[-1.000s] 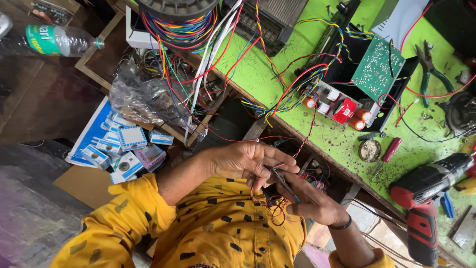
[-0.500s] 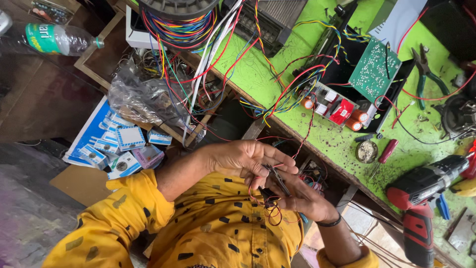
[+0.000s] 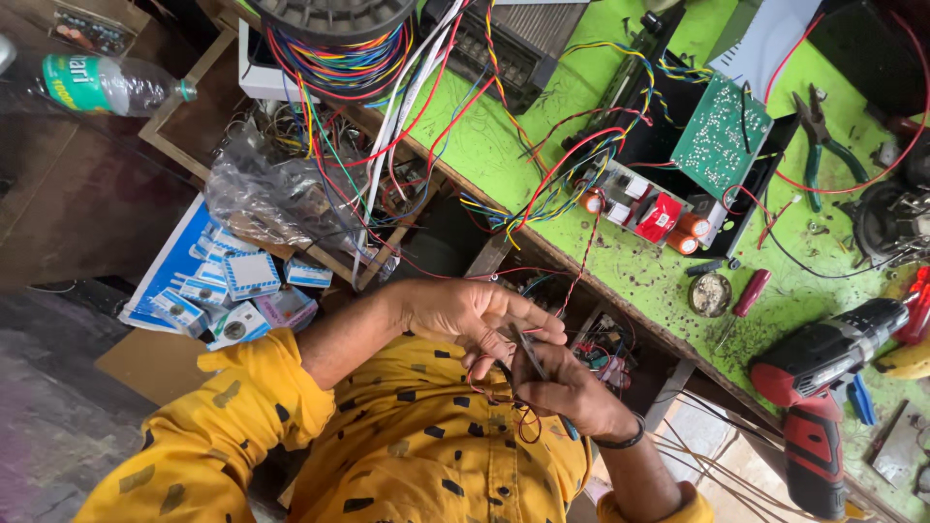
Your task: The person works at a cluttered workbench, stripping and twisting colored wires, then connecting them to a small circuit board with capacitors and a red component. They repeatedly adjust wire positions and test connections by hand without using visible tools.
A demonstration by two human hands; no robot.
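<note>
**A:** Both hands are up close to the chest, off the near edge of the green surface [image 3: 620, 281]; the left hand [image 3: 465, 315] has its fingers curled in narrow around thin red wires [image 3: 504, 392], and the right hand [image 3: 572, 392] is closed on a slim metal tool [image 3: 531, 351], tweezers or a fine cutter, I cannot tell which.

**B:** So the step in hand looks like work on a wire end, the tool tip meeting the strand pinched between the left fingers?

**A:** That is my reading; the loose wire loops hang just below the hands, against the yellow shirt [image 3: 417, 455]; the next move would call for a steady pinch from the left and a small, exact squeeze from the right.

**B:** And the surface?

**A:** Crowded; a green circuit board [image 3: 722, 136] stands over a black chassis near the far side, red and orange parts beside it; pliers [image 3: 819, 136] toward the far right corner, a red-handled screwdriver [image 3: 746, 295] and a red drill [image 3: 823, 387] near the front edge; under the surface, small boxes [image 3: 232, 291] and a plastic bottle [image 3: 107, 85] on a dark floor.
</note>
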